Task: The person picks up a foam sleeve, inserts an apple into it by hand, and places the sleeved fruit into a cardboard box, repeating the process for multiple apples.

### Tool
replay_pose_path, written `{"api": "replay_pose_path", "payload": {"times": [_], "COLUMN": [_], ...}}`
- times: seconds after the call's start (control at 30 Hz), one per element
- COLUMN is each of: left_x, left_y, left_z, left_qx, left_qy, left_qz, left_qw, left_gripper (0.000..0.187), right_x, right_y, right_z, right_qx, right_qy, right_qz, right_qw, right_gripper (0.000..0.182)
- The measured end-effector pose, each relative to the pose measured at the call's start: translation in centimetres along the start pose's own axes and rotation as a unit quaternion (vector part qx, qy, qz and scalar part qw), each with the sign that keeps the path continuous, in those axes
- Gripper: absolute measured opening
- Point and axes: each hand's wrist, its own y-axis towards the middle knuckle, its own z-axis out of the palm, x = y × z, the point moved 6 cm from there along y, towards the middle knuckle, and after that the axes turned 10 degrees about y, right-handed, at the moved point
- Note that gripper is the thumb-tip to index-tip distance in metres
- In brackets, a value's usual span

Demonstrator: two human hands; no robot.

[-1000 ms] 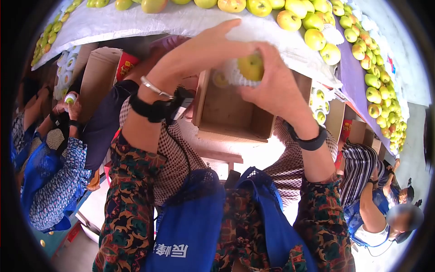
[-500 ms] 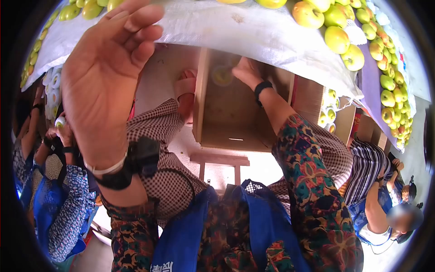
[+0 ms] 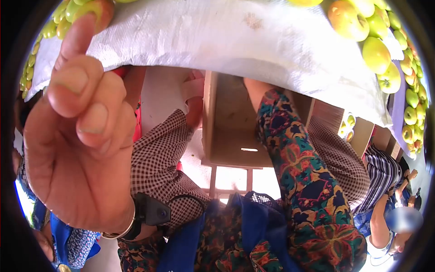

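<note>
My left hand (image 3: 81, 140) is raised large at the left, palm toward me, with the thumb side hidden. Its index finger points up and the other fingers are curled with nothing visible in them. The fingertip overlaps a red-green apple (image 3: 103, 14) at the table's edge; contact cannot be made out. My right arm, in a patterned sleeve, reaches down over an open cardboard box (image 3: 233, 147). The white cloth (image 3: 195, 41) hides my right hand.
Piles of green-yellow apples (image 3: 376, 54) lie on the cloth at the right. The box rests on a wooden stool (image 3: 231, 172) between my knees. People sit at both sides. Another box with netted apples (image 3: 349, 122) stands right of my leg.
My left hand has moved down and left, its fingers now curled except the index. My right arm has reached further under the cloth, taking my right hand out of sight. The view has shifted.
</note>
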Motion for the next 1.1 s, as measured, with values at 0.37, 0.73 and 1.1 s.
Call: {"api": "replay_pose_path", "payload": {"times": [0.37, 0.73, 1.1], "left_x": [0.1, 1.0, 2.6], "left_y": [-0.3, 0.7, 0.2], "left_z": [0.4, 2.1, 1.2], "left_qx": [0.043, 0.072, 0.072], "left_qy": [-0.056, -0.053, -0.089], "left_qz": [-0.061, -0.097, -0.089], "left_qw": [0.996, 0.991, 0.989], "left_gripper": [0.057, 0.06, 0.056], "right_x": [-5.1, -3.2, -1.2], "right_y": [-7.9, -12.0, -12.1], "right_z": [-5.1, 3.0, 0.6], "right_qx": [-0.07, 0.007, 0.012], "right_qy": [0.101, 0.103, 0.205], "right_qz": [-0.072, -0.113, -0.085], "right_qw": [0.99, 0.988, 0.975], "right_gripper": [0.066, 0.068, 0.065]}}
